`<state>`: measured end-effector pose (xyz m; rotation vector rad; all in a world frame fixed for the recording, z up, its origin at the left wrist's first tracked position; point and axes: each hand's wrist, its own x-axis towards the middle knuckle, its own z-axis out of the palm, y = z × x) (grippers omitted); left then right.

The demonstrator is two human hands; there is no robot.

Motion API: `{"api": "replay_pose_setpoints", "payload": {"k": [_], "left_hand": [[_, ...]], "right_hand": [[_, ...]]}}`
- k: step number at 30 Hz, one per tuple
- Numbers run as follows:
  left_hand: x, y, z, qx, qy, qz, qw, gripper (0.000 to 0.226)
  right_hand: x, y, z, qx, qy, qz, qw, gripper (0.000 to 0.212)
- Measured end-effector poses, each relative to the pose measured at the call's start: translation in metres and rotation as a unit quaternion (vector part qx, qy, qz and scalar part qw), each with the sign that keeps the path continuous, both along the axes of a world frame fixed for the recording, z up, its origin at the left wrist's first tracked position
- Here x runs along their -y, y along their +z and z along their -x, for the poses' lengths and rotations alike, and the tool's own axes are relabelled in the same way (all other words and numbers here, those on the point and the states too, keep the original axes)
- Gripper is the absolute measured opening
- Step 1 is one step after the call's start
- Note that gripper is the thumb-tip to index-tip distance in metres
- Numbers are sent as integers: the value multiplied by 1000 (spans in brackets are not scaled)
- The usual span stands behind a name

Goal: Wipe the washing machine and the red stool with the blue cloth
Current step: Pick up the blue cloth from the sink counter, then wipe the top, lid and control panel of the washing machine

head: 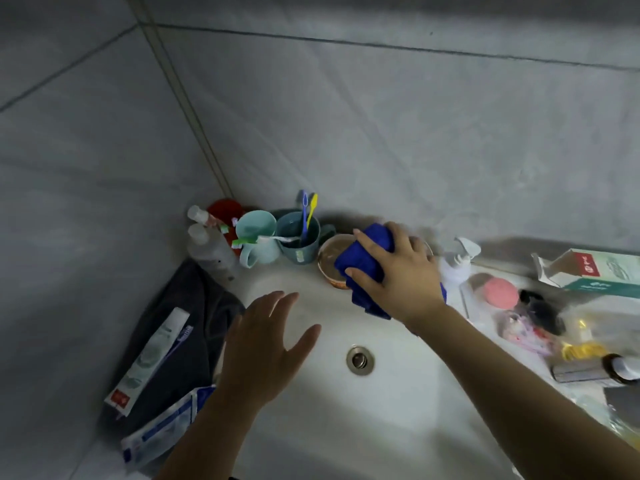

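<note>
The blue cloth is bunched in my right hand, which grips it over a round orange-rimmed tub at the back of a white sink. My left hand hovers over the sink's left side with its fingers spread and nothing in it. Neither the washing machine nor the red stool is in view.
Two teal cups with toothbrushes and clear bottles stand in the back left corner. A dark towel with a toothpaste tube lies at left. A pump bottle, a carton and small toiletries crowd the right ledge. The drain sits mid-basin.
</note>
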<state>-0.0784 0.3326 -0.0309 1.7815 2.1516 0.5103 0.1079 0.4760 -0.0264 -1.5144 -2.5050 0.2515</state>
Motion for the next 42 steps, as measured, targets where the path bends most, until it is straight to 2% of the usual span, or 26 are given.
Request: {"api": "replay_pose_setpoints", "payload": {"k": [2, 5, 9, 12, 15, 19, 24, 31, 37, 42], "left_hand": [[-12, -3, 5, 15, -10, -4, 1000, 76], [-28, -6, 13, 19, -39, 5, 999, 78], [-44, -10, 32, -7, -78, 21, 997, 75], [-49, -17, 49, -42, -100, 25, 994, 73], [-55, -23, 58, -53, -131, 34, 989, 71], [-69, -30, 60, -17, -161, 33, 986, 70], [-81, -29, 51, 6, -223, 6, 975, 68], [-54, -9, -11, 4, -389, -3, 921, 67], [10, 5, -107, 0, -526, -6, 850, 68], [102, 17, -212, 17, -627, -28, 779, 65]], "right_hand": [[6, 1, 3, -25, -36, -3, 999, 66], [12, -2, 10, 1, -81, -3, 997, 66], [15, -6, 24, -15, -151, 30, 988, 65], [21, -5, 33, -48, -204, 21, 978, 65], [31, -3, 35, -110, -261, 28, 959, 64], [49, 7, 34, -191, -330, 56, 923, 56], [104, 10, 34, -258, -376, 93, 885, 49], [203, 14, -14, -281, -503, 97, 812, 44], [319, 17, -66, -298, -613, 50, 730, 34], [437, 13, -121, -293, -689, 10, 662, 33]]}}
